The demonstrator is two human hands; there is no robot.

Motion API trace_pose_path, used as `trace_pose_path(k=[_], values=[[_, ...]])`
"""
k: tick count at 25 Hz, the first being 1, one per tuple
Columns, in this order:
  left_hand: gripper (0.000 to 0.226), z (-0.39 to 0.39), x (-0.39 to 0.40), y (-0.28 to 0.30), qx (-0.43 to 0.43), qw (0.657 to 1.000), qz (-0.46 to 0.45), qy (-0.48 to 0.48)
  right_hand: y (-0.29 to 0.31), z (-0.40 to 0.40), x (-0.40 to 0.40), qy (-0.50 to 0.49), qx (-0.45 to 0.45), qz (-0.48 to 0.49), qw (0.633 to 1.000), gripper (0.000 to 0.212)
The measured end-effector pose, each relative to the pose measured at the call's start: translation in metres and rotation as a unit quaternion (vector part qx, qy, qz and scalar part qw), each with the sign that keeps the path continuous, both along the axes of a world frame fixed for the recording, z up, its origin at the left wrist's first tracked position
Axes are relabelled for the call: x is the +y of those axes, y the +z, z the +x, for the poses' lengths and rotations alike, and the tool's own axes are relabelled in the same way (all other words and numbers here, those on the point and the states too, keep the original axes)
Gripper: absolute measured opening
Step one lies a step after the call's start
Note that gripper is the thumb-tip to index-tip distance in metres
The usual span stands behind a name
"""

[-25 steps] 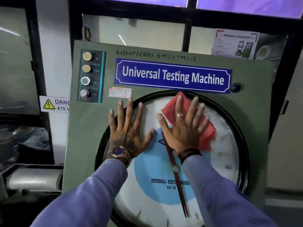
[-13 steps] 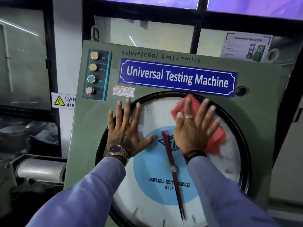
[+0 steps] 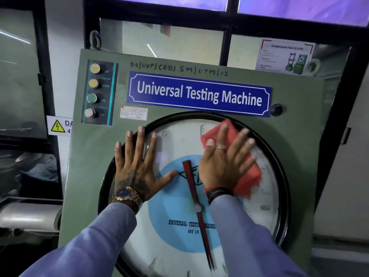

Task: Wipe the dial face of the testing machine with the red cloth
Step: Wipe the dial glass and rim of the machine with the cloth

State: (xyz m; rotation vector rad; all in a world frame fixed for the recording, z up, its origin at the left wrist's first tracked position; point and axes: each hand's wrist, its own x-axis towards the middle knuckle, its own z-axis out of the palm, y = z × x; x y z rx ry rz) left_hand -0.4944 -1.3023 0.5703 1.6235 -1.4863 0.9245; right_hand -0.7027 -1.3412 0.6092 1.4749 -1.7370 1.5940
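Observation:
The round dial face [image 3: 179,140] of the green testing machine [image 3: 95,156] fills the middle of the view, white with a blue centre disc and a red pointer [image 3: 196,204]. My right hand [image 3: 223,162] lies flat on the upper right of the dial and presses the red cloth [image 3: 247,176] against the glass. The cloth sticks out above and to the right of the fingers. My left hand [image 3: 137,166] rests flat with spread fingers on the dial's left rim, holding nothing.
A black button panel [image 3: 98,92] marked UP, DOWN, ON, OFF sits at the machine's upper left. A blue nameplate [image 3: 199,94] is above the dial, with a dark knob [image 3: 276,109] to its right. A yellow voltage warning sign [image 3: 59,125] hangs on the left wall.
My right hand has slid the red cloth rightward along the upper part of the dial. My left hand has stayed flat on the left rim.

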Motion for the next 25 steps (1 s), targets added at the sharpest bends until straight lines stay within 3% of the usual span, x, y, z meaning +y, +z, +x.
trace_pose_path(k=[2, 3, 5, 8, 10, 12, 14, 15, 17, 20, 21, 23, 25], values=[[0.125, 0.002, 0.000, -0.003, 0.006, 1.000, 0.002, 0.004, 0.001, 0.006, -0.003, 0.046, 0.180, -0.029, 0.982, 0.066], [0.126, 0.000, 0.000, -0.003, 0.011, 1.000, 0.002, 0.001, -0.002, -0.005, -0.006, 0.048, 0.222, -0.036, 0.973, 0.066], [0.126, -0.003, 0.000, 0.000, 0.019, 1.000, 0.007, -0.003, -0.017, -0.036, -0.008, 0.013, 0.168, -0.022, 0.985, 0.065], [0.128, -0.007, 0.004, -0.010, 0.037, 0.999, 0.011, -0.004, -0.042, -0.069, 0.000, -0.039, -0.028, 0.009, 0.999, 0.064], [0.129, -0.008, 0.005, -0.019, 0.052, 0.998, 0.020, -0.006, -0.027, -0.049, -0.001, -0.031, -0.049, 0.004, 0.998, 0.063], [0.130, -0.007, 0.005, -0.025, 0.062, 0.998, 0.021, -0.009, -0.005, -0.007, -0.001, 0.025, 0.087, -0.012, 0.996, 0.065], [0.132, -0.007, 0.006, -0.026, 0.065, 0.998, 0.019, -0.016, 0.001, 0.020, 0.000, 0.069, 0.245, -0.045, 0.966, 0.065], [0.132, -0.007, 0.007, -0.025, 0.065, 0.997, 0.022, -0.019, 0.001, 0.016, -0.003, 0.074, 0.273, -0.049, 0.958, 0.065], [0.133, -0.005, 0.011, -0.027, 0.064, 0.997, 0.033, -0.024, -0.005, -0.012, -0.009, 0.039, 0.211, -0.032, 0.976, 0.065], [0.133, 0.002, 0.019, -0.035, 0.070, 0.996, 0.045, -0.030, -0.004, -0.037, -0.008, -0.022, 0.002, -0.013, 1.000, 0.065], [0.133, 0.005, 0.021, -0.038, 0.073, 0.996, 0.044, -0.033, 0.000, -0.026, -0.007, -0.026, -0.006, -0.010, 1.000, 0.064], [0.132, 0.006, 0.023, -0.046, 0.083, 0.995, 0.039, -0.037, 0.010, 0.014, -0.002, 0.013, 0.105, -0.013, 0.994, 0.065], [0.132, 0.009, 0.026, -0.055, 0.092, 0.994, 0.037, -0.038, 0.009, 0.042, 0.002, 0.073, 0.278, -0.035, 0.957, 0.065]])
